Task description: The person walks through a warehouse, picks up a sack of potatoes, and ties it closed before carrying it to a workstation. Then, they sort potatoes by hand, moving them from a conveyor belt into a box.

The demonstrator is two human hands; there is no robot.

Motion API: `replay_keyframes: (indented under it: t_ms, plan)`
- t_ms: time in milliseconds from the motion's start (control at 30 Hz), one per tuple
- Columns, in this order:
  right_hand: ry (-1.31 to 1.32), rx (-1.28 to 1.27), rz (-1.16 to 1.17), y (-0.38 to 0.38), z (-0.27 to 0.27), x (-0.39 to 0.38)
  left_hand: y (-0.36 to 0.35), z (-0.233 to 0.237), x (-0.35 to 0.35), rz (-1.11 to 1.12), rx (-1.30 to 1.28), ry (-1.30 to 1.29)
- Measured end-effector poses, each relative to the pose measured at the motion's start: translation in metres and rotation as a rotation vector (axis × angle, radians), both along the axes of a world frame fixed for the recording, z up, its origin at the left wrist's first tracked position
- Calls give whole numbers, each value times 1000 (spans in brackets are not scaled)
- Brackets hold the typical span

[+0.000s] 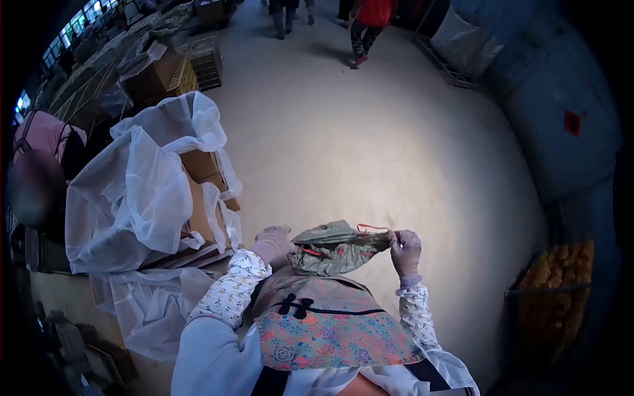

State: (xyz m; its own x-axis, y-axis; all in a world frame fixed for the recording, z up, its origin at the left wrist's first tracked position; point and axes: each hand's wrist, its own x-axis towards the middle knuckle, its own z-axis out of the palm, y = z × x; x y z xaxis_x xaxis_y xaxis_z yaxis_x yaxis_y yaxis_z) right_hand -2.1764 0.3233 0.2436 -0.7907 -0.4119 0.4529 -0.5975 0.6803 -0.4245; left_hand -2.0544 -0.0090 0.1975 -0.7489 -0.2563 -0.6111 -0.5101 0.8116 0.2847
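Cloth point(333, 255) with red cord point(372, 227) near floral apron point(337, 336); right hand point(407, 252) pinches one end; left hand point(275, 245) at other, finger grip unclear.

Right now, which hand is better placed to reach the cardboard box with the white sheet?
Probably your left hand: it's nearer the cardboard box. Your right hand is farther off, gripping the grey bundle.
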Motion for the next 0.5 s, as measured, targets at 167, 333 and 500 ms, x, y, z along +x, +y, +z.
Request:
replay_keyframes:
  t_ms: [167, 333, 500]
  plan:
    - [53, -94, 350, -173, 27, -152, -97, 64, -48, 275, 272, -188]
    - [-52, -140, 633, -341, 30, -223, -169, 16, -92, 758, 719, 444]
    - [-815, 135, 344, -444, -56, -311, -260, -78, -201, 729, 526, 487]
